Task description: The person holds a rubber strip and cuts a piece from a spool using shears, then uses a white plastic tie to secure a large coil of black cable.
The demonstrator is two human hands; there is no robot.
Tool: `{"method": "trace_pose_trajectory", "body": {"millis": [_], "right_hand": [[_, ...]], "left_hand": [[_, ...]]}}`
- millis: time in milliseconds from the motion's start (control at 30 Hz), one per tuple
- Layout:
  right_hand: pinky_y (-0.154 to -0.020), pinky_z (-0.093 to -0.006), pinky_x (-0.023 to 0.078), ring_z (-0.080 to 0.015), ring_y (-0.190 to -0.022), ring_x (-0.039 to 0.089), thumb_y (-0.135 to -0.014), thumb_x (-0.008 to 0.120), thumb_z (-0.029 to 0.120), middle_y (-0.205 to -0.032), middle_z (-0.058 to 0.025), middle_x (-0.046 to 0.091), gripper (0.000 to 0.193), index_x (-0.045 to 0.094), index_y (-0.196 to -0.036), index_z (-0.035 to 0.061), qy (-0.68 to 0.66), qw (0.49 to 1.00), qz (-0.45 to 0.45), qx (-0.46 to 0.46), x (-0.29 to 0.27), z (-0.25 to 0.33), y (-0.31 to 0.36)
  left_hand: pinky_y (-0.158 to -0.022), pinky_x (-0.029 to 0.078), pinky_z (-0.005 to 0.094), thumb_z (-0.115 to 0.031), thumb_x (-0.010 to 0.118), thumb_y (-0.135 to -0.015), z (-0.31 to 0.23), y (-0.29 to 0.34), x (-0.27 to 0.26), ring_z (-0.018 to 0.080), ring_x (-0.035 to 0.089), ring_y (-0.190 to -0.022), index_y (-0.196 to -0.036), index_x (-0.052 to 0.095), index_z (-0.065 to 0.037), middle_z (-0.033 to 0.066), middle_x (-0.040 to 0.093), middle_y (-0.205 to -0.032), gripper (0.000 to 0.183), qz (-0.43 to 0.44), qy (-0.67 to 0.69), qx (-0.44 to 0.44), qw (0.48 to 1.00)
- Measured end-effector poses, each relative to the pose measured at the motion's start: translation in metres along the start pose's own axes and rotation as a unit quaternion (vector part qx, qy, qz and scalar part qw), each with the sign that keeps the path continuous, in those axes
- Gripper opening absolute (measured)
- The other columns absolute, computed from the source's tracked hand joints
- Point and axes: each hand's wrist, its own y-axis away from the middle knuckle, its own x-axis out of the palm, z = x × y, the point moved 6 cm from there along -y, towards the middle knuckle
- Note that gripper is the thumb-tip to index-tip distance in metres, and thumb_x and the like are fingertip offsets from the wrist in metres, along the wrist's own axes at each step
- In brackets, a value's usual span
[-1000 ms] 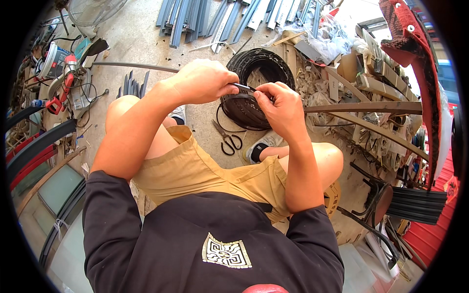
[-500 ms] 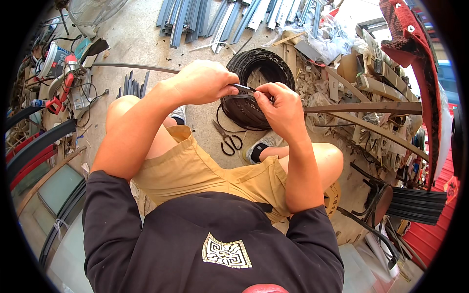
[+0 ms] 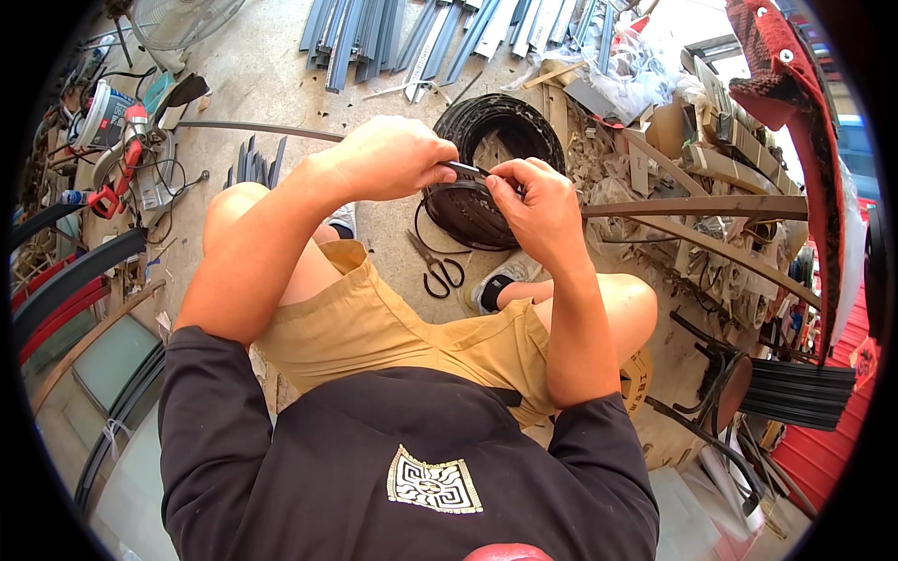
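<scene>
Both my hands are raised in front of me at knee height, closed on a long dark narrow strip (image 3: 468, 170). My left hand (image 3: 398, 157) wraps round it, and my right hand (image 3: 541, 201) pinches it with thumb and fingers a short way to the right. A short dark stretch shows between them. A long grey length (image 3: 257, 129) runs out left from behind my left hand, seemingly the same strip. Below and beyond the hands, a coil of black rubber strip (image 3: 458, 117) lies on the floor, partly hidden by them. Black-handled scissors (image 3: 441, 276) lie nearer my feet.
Bundles of grey-blue metal profiles (image 3: 360, 42) lie at the far side. A scrap heap (image 3: 655, 150) with long brown bars (image 3: 702, 206) fills the right. Stacked black strips (image 3: 800, 393) stand lower right. At left are a red tool (image 3: 120, 182), a white bucket (image 3: 101, 117) and a fan (image 3: 182, 19).
</scene>
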Motion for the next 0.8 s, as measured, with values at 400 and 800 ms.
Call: {"method": "trace_pose_trajectory", "body": {"millis": [400,800], "right_hand": [[-0.071,-0.0404,0.056,-0.0318,-0.076,0.072,-0.095,0.077,0.017,-0.089,-0.0159,0.073,0.016,0.078,-0.099,0.0014,-0.024,1.0,-0.013,0.004,-0.0008,-0.0007,-0.0018],[-0.072,-0.0403,0.056,-0.0314,-0.077,0.072,-0.094,0.077,0.016,-0.087,-0.0154,0.072,0.015,0.078,-0.098,0.0017,-0.004,1.0,0.0,0.001,-0.0014,-0.0013,-0.0015]], "left_hand": [[-0.082,0.058,0.0525,-0.036,0.066,-0.104,-0.0018,0.0002,-0.0027,0.0403,0.074,-0.093,-0.106,0.073,-0.007,0.0188,0.075,-0.09,0.03,-0.01,0.003,0.004,1.0],[-0.082,0.058,0.0523,-0.036,0.066,-0.104,-0.0033,-0.0003,0.0003,0.0403,0.074,-0.092,-0.107,0.074,-0.008,0.0181,0.075,-0.09,0.03,0.0,0.006,0.008,1.0]]}}
